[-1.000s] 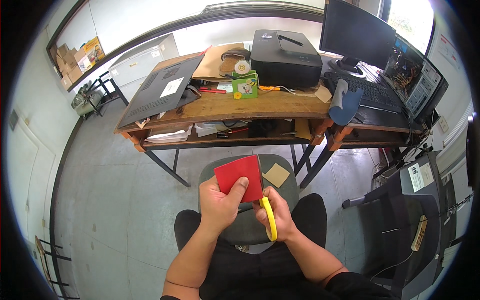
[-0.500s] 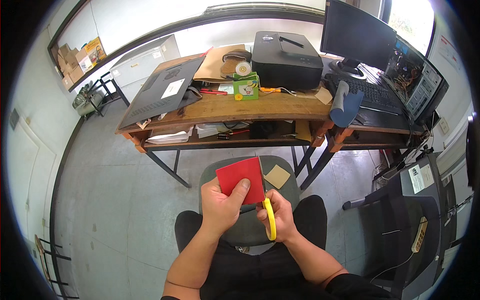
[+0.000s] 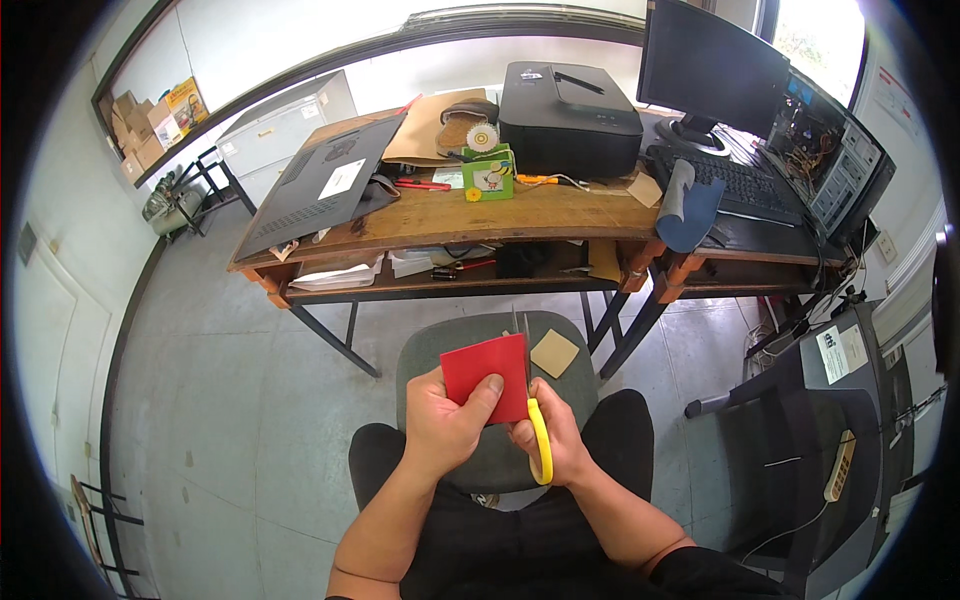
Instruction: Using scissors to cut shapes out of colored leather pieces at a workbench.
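A red, roughly square sheet, of paper or thin card as far as I can tell, is pinched in my left hand with the thumb on top. My right hand grips yellow-handled scissors by their loops. The blades point away from me along the sheet's right edge, their tips slightly apart and standing past its far edge. Both hands are above a dark green chair seat. On that seat, just right of the blades, lies a tan square piece.
Ahead stands a wooden desk with a black printer, a green box and a dark laptop-like panel. To the right are a monitor, a keyboard and an opened computer case. A power strip hangs at lower right.
My left hand has drawn the red sheet slightly toward me and to the right. More of the blades now shows past its far edge, with their tips apart.
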The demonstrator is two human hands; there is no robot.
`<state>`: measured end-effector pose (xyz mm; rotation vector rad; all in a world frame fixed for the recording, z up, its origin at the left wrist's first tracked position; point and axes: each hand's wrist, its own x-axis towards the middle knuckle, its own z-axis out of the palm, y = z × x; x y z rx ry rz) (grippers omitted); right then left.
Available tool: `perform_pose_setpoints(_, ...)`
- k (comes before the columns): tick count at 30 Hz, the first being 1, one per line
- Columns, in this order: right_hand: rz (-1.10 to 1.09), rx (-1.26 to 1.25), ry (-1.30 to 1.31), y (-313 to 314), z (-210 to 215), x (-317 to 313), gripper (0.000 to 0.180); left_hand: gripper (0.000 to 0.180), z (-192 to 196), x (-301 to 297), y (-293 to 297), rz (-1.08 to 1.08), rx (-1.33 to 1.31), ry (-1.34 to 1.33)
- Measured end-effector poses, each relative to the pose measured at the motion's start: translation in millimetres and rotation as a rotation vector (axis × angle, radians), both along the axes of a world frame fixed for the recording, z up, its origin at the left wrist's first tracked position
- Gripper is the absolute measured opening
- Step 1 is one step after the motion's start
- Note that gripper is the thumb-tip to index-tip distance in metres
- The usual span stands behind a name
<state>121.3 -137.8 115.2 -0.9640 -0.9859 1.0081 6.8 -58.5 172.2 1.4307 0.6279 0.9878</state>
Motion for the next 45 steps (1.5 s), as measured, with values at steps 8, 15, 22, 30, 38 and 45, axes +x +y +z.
perform_pose_setpoints(8,-0.018,0.019,-0.032,-1,6,-3,0.045,0.016,-2,-3,-1,-0.025,0.002,-0.006)
perform_pose_setpoints(15,-0.076,0.025,-0.018,-2,3,-4,0.04,0.016,-1,-1,-2,-0.037,-0.032,-0.029)
perform_pose_setpoints(22,-0.053,0.023,0.032,-2,0,-4,0.034,0.017,-3,-3,-1,-0.037,-0.02,-0.024)
perform_pose_setpoints(30,-0.006,-0.013,-0.04,-3,2,0,0.053,0.015,1,-8,-3,-0.099,-0.019,0.043)
perform_pose_setpoints(38,-0.011,-0.016,-0.038,-6,4,-3,0.059,0.014,2,-12,-2,-0.157,-0.056,0.087)
perform_pose_setpoints(45,-0.054,0.02,0.071,-7,2,-8,0.046,0.015,2,-11,-2,-0.158,-0.02,0.073)
